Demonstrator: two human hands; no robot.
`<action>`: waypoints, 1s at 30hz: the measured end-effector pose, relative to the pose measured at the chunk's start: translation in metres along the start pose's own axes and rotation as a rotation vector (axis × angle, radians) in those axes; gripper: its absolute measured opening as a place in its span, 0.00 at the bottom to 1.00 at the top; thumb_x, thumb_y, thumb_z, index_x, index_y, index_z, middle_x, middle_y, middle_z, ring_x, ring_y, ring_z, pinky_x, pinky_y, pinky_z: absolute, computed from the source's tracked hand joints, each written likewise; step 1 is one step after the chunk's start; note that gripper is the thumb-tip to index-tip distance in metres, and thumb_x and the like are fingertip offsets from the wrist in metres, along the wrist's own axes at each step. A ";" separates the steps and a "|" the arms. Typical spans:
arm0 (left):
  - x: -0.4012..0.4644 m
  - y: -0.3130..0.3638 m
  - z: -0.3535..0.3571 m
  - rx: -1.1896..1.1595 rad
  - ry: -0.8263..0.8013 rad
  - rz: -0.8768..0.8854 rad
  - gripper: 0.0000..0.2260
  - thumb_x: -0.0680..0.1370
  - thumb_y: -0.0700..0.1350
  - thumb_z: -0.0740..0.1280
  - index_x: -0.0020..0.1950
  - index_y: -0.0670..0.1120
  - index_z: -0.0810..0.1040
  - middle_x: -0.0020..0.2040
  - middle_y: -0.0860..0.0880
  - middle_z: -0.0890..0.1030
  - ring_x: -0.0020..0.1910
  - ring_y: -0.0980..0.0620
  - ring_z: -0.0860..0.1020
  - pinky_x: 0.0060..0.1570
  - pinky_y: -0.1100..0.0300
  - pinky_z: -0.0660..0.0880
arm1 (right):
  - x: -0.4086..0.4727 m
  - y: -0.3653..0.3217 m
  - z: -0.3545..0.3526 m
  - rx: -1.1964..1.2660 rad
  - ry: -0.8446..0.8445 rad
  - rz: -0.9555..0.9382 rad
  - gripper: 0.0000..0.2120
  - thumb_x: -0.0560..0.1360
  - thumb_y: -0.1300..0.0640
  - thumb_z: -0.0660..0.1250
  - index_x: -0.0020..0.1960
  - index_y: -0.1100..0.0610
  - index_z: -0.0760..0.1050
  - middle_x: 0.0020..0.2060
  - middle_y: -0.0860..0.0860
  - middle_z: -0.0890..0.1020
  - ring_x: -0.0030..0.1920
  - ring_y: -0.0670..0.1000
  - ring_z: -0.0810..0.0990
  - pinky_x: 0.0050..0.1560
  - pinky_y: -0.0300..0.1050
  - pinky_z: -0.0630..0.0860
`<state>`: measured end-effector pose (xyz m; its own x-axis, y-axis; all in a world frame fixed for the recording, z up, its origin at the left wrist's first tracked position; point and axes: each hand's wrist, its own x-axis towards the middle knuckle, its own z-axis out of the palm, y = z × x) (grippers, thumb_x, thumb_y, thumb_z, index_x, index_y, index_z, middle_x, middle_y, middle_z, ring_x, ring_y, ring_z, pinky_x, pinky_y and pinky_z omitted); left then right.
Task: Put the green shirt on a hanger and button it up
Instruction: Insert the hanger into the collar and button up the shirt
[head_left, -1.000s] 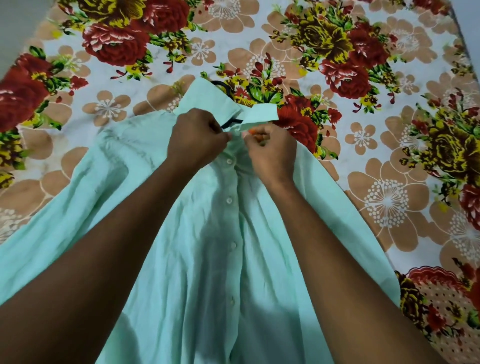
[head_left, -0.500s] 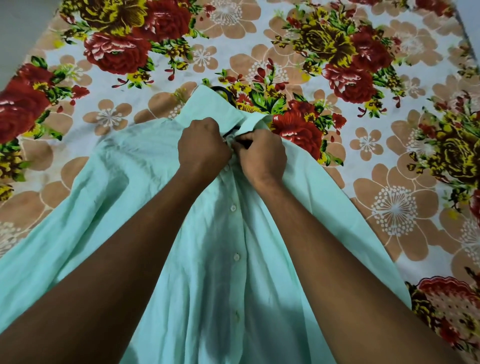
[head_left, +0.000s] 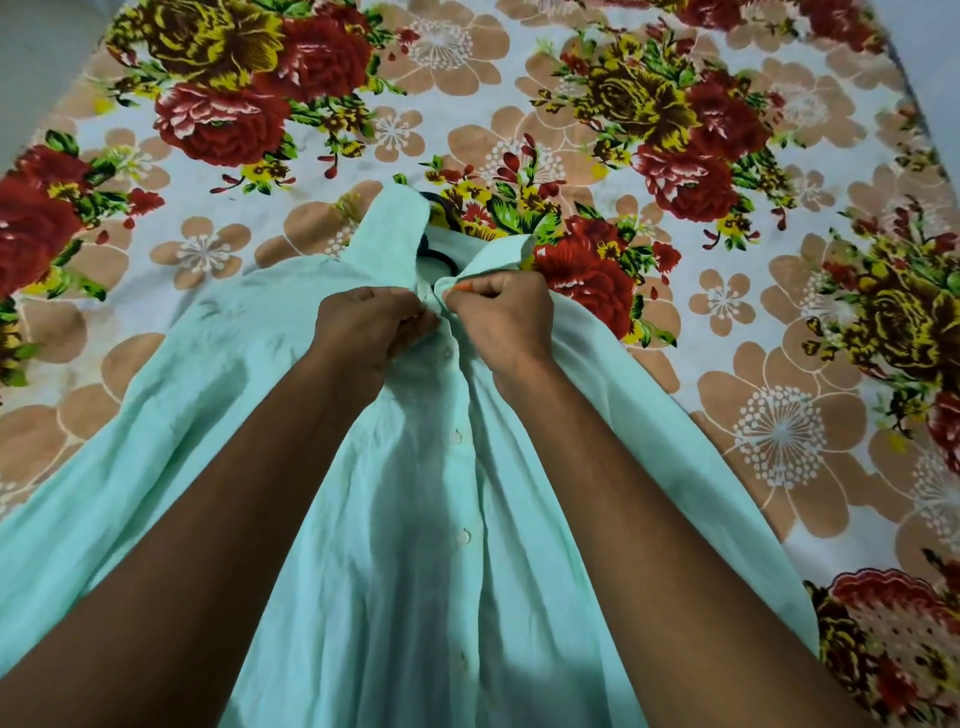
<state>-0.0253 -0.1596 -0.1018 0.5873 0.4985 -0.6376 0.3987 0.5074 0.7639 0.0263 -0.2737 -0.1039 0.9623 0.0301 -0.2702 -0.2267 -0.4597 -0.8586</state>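
The pale green shirt (head_left: 218, 415) lies spread front-up on the bed, its placket running down the middle with several white buttons (head_left: 457, 437) closed. A black hanger (head_left: 435, 254) shows only as a dark hook and curve inside the open collar. My left hand (head_left: 371, 332) pinches the left edge of the placket just below the collar. My right hand (head_left: 501, 322) pinches the right collar edge, fingers curled on the cloth. The two hands nearly touch at the top button, which they hide.
A floral bedsheet (head_left: 727, 312) with red, yellow and tan flowers covers the bed under the shirt. The bed's right edge (head_left: 930, 130) and a grey wall strip at far left (head_left: 31, 62) frame it.
The hands have drawn slightly apart at the neck and the right collar flap now stands out to the right. The view shifted a little; the shirt sits lower in frame.
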 end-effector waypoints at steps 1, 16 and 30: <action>0.000 -0.003 -0.001 0.031 -0.004 -0.003 0.10 0.75 0.30 0.70 0.35 0.37 0.82 0.34 0.41 0.84 0.35 0.48 0.85 0.49 0.57 0.84 | 0.000 -0.001 0.001 0.006 -0.019 0.037 0.09 0.69 0.60 0.77 0.31 0.55 0.82 0.29 0.49 0.85 0.33 0.48 0.84 0.45 0.47 0.84; -0.004 -0.006 0.001 0.124 -0.041 0.038 0.05 0.71 0.33 0.74 0.36 0.40 0.87 0.49 0.31 0.85 0.47 0.39 0.84 0.62 0.43 0.80 | 0.007 -0.010 0.004 0.153 -0.088 0.309 0.26 0.59 0.54 0.78 0.56 0.58 0.78 0.57 0.57 0.82 0.58 0.59 0.81 0.55 0.53 0.83; 0.003 -0.001 -0.007 0.157 -0.237 0.054 0.06 0.78 0.32 0.69 0.52 0.31 0.84 0.48 0.35 0.86 0.45 0.46 0.87 0.48 0.61 0.84 | 0.013 0.002 -0.008 0.149 -0.137 0.187 0.12 0.70 0.61 0.79 0.39 0.52 0.76 0.48 0.53 0.86 0.51 0.56 0.85 0.53 0.51 0.83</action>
<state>-0.0285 -0.1537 -0.1048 0.7515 0.3343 -0.5687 0.4554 0.3607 0.8139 0.0395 -0.2817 -0.1054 0.8748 0.0818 -0.4775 -0.4275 -0.3332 -0.8404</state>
